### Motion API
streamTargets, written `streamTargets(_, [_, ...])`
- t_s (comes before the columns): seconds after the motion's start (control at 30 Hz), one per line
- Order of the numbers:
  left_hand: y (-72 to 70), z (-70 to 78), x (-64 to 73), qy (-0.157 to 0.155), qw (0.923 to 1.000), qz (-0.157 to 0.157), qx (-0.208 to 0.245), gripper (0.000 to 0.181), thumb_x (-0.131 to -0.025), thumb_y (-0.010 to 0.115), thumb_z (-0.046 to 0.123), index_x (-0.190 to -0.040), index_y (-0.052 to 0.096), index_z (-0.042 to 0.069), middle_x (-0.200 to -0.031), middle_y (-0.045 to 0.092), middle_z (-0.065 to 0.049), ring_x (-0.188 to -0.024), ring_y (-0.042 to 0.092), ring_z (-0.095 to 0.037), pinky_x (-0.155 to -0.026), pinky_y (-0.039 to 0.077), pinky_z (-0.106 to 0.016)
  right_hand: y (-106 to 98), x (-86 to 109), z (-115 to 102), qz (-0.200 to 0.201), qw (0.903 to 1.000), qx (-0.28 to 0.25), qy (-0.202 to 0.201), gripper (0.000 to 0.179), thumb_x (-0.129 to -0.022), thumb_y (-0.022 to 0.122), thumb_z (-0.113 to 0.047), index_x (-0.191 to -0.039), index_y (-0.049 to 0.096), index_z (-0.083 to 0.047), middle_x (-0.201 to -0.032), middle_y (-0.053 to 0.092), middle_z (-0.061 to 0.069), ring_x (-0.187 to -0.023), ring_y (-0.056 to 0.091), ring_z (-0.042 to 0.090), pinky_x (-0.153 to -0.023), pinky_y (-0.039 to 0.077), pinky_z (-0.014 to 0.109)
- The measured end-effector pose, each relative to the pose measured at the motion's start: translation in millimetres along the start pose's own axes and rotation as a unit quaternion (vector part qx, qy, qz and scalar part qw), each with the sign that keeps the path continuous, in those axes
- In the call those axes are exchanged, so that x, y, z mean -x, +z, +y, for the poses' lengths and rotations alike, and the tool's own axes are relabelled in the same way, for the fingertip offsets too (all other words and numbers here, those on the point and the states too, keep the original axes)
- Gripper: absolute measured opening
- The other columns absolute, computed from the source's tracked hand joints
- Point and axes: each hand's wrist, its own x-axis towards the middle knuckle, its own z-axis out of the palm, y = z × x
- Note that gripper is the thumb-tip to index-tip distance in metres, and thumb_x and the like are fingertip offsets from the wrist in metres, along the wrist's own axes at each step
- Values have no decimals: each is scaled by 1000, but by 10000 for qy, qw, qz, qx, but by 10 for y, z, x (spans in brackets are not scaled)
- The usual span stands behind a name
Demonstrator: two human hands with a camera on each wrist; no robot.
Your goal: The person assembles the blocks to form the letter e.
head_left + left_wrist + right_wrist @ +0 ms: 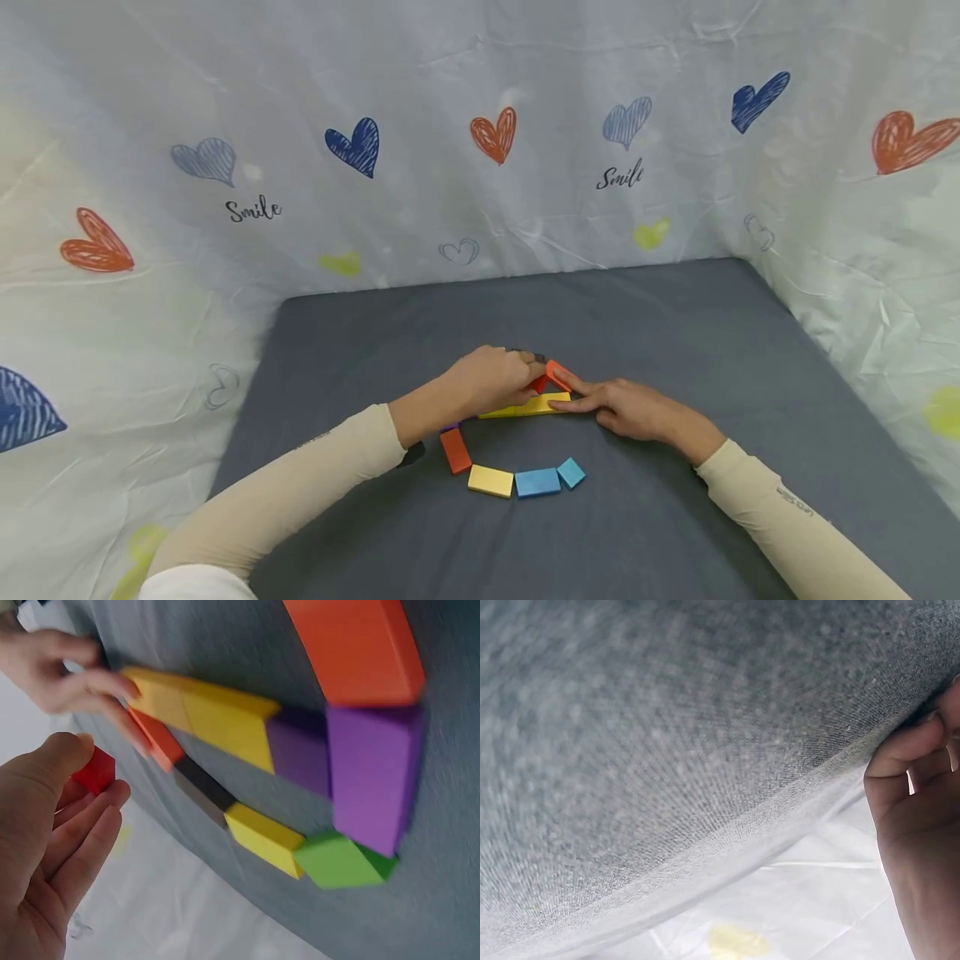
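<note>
My left hand (491, 377) pinches a small red block (96, 771) between thumb and fingers, held near the far side of a row of blocks. The right hand (630, 407) reaches in from the right with two fingers extended. One fingertip touches an orange block (557, 375), the other the end of a yellow pair (542, 404). In the left wrist view, a black block (202, 791), a yellow block (264, 836) and a green block (341, 859) continue from the orange one. Two purple blocks (375, 772) join the yellow pair. The right wrist view shows only the right hand and cloth.
Nearer me, a curve of blocks lies on the grey cloth (675, 533): orange-red (455, 451), pale yellow (491, 481), blue (537, 482) and a small light-blue one (572, 472). A white curtain (420, 83) printed with hearts stands behind and at both sides.
</note>
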Motion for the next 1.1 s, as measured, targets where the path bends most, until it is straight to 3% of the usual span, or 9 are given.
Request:
streamTargets(0.13, [6, 178, 70, 262, 9996, 43, 3, 28, -104, 70, 34, -127, 73, 17, -115, 73, 2, -81, 67, -6, -71, 56, -20, 12, 5, 7, 24, 10000, -79, 7, 76, -92, 55, 17, -151, 60, -31, -169, 37, 6, -54, 27, 5, -51, 29, 22])
streamTargets(0.2, [23, 250, 94, 385, 9992, 61, 59, 32, -104, 71, 34, -131, 72, 18, -120, 73, 3, -82, 67, -6, -75, 57, -20, 18, 5, 11, 42, 9999, -98, 63, 71, -93, 57, 15, -150, 61, -28, -169, 38, 5, -59, 35, 5, -53, 29, 22])
streamTargets(0.37, [66, 420, 131, 626, 9978, 169, 147, 47, -104, 70, 36, -147, 65, 18, -132, 69, 1, -79, 67, -6, -74, 57, -20, 18, 5, 25, 3, 9998, -160, 105, 65, -94, 58, 13, -149, 62, -22, -169, 36, 7, -57, 30, 4, -54, 30, 22])
streamTargets(0.4, [78, 454, 131, 679, 9974, 206, 122, 48, -104, 70, 36, -148, 64, 18, -135, 68, 1, -80, 68, -6, -74, 57, -20, 16, 4, 27, -12, 9998, -162, 130, 65, -94, 57, 13, -149, 62, -22, -169, 36, 7, -55, 23, 5, -54, 29, 22])
streamTargets(0.57, [131, 600, 102, 882, 9958, 230, 24, 45, -106, 66, 38, -146, 66, 18, -144, 64, 1, -95, 72, -5, -81, 58, -20, 6, 1, 27, 34, 9999, -105, 116, 64, -93, 57, 14, -146, 66, -20, -167, 39, 10, -56, 24, 2, -55, 30, 23])
streamTargets(0.73, [172, 729, 32, 975, 9949, 268, 16, 37, -105, 67, 40, -136, 71, 20, -124, 69, 6, -94, 67, -3, -80, 53, -13, -6, -13, 7, 9, 9998, -201, 72, 65, -94, 55, 14, -146, 66, -24, -168, 37, 8, -50, 19, 3, -53, 28, 22])
streamTargets(0.87, [206, 837, -24, 966, 9946, 374, -104, 27, -104, 68, 41, -122, 73, 21, -104, 67, 8, -82, 60, -2, -72, 50, -12, -5, -13, -8, -18, 9997, -246, 28, 65, -98, 55, 13, -148, 63, -28, -171, 33, 7, -49, 20, 2, -53, 28, 23])
streamTargets(1.1, [291, 971, -101, 841, 9945, 453, -424, 20, -103, 69, 40, -114, 74, 24, -102, 67, 9, -73, 59, 1, -69, 50, -13, -4, -15, -31, -8, 9999, -89, -53, 55, -106, 60, -1, -153, 58, -30, -171, 34, 5, -50, 31, 2, -57, 38, 22])
